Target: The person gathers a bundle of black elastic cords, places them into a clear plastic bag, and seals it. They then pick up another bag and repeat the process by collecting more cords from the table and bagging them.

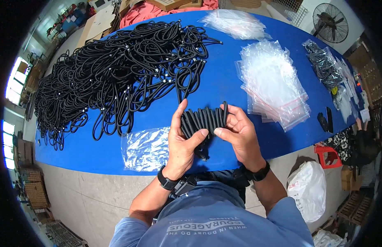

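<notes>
Between my two hands, above the near edge of the blue table (224,70), is a bunch of black elastic cord loops (204,119) lined up side by side. My left hand (182,138) grips the bunch at its left end, thumb across the front. At the right end my right hand (239,133) pinches it between thumb and fingers. A few cord ends hang below the bunch. Just left of my left hand a clear plastic bag (145,149) lies flat on the table. Parts of the fingers behind the cords are hidden.
A big tangled heap of black cords (104,78) with light end pieces covers the table's left side. Clear zip bags (275,78) lie fanned at right, with another bag stack (236,24) behind. Filled bags (324,68) sit far right. A standing fan (330,22) and a white sack (308,189) are beyond.
</notes>
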Demonstrator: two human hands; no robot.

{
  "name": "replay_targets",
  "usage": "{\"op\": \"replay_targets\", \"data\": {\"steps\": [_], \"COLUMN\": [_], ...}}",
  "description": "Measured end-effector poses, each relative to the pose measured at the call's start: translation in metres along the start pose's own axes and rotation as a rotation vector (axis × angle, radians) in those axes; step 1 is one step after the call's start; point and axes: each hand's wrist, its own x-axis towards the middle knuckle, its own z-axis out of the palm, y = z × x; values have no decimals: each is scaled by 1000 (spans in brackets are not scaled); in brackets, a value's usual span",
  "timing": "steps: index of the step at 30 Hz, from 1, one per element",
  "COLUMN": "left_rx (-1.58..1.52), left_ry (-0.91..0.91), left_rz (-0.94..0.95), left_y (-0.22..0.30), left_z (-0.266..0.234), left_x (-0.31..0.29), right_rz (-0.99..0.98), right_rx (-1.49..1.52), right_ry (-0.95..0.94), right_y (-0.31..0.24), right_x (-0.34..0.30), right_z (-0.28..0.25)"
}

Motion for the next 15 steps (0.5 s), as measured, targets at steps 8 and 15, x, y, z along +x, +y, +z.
{"op": "replay_targets", "data": {"steps": [8,15], "left_rx": [7,-12], "left_ry": [12,20], "left_rz": [1,4], "left_y": [-1,0], "left_z": [1,0], "left_x": [0,0], "right_rz": [-27,-68], "right_rx": [-24,-69], "right_ry": [0,-3], "right_y": [2,8], "right_x": [-1,0], "right_z": [2,0]}}
